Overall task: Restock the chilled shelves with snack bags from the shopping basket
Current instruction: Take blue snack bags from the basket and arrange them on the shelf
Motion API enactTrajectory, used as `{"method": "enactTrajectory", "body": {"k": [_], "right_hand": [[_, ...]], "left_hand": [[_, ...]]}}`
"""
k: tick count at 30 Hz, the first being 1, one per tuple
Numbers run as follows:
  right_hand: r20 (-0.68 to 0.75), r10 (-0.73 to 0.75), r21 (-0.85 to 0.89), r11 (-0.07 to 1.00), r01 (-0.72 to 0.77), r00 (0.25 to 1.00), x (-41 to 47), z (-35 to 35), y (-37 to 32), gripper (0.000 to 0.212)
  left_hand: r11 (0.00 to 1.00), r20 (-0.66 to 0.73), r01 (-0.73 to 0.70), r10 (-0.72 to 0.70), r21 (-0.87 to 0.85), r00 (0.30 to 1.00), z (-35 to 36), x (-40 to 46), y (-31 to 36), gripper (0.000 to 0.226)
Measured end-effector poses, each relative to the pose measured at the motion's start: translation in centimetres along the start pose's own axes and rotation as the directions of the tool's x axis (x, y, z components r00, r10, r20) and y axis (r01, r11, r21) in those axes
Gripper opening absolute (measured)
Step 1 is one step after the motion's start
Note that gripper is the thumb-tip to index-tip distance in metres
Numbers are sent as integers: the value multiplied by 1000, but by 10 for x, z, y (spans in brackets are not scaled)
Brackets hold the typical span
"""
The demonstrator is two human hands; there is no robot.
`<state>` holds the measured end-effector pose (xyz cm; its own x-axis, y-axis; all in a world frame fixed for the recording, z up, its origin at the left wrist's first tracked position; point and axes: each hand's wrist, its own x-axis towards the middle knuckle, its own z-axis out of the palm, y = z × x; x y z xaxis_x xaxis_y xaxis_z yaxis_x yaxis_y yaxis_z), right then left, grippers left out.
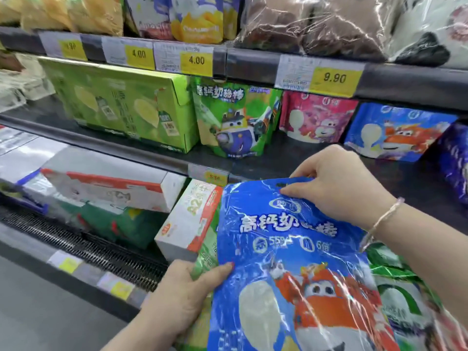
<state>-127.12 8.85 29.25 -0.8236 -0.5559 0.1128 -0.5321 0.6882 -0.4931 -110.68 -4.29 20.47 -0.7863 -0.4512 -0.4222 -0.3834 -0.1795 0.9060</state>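
A large blue snack bag (291, 249) with an orange cartoon plane fills the lower middle of the head view. My right hand (339, 183) pinches its top edge. My left hand (187, 292) grips its lower left side together with a green bag (205, 257) behind it. More green bags (397, 295) lie under the blue one at the lower right. The shopping basket is hidden. On the middle shelf (316, 160) stand a green bag (233, 120), a pink bag (314, 117) and a matching blue bag (395, 133).
A green carton (121, 102) stands left of the shelved bags. White and red boxes (187, 219) sit on the lower shelf, above a black vent grille (83, 247). Yellow price tags (331, 78) line the upper shelf rail. A purple bag (455, 160) is at the far right.
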Motion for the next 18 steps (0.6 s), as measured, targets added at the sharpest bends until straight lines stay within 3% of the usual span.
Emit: {"method": "enactTrajectory", "body": {"k": [4, 6, 8, 9, 10, 12, 13, 15, 18], "right_hand": [[7, 79, 2, 997, -79, 997, -1, 17, -2, 17], [11, 127, 59, 990, -128, 992, -2, 23, 3, 18], [56, 225, 230, 945, -232, 973, -2, 25, 11, 19], [120, 281, 369, 878, -306, 952, -4, 25, 16, 22], [236, 311, 544, 743, -390, 921, -7, 25, 23, 26], [550, 225, 751, 287, -594, 804, -16, 24, 38, 43], [643, 132, 739, 148, -657, 754, -22, 24, 45, 50], [695, -61, 717, 125, -686, 716, -34, 25, 58, 59], [698, -244, 716, 228, -659, 674, -50, 23, 66, 50]], "left_hand": [[1000, 46, -10, 10, 10, 999, 2, -4, -3, 48], [1000, 97, -25, 26, -15, 995, 2, -6, -5, 33], [999, 162, -29, 33, -24, 986, 2, -9, -5, 17], [998, 169, -51, 54, -21, 984, 1, -9, -10, 16], [997, 136, -58, 63, -45, 989, 0, -9, -12, 15], [992, 39, -81, 85, -97, 996, -3, -6, -17, 17], [990, -18, -98, 97, -105, 995, -4, -3, -18, 18], [986, -111, -152, 143, -73, 983, -6, 5, -15, 18], [960, -129, -280, 278, 4, 952, 5, 15, 5, 31]]}}
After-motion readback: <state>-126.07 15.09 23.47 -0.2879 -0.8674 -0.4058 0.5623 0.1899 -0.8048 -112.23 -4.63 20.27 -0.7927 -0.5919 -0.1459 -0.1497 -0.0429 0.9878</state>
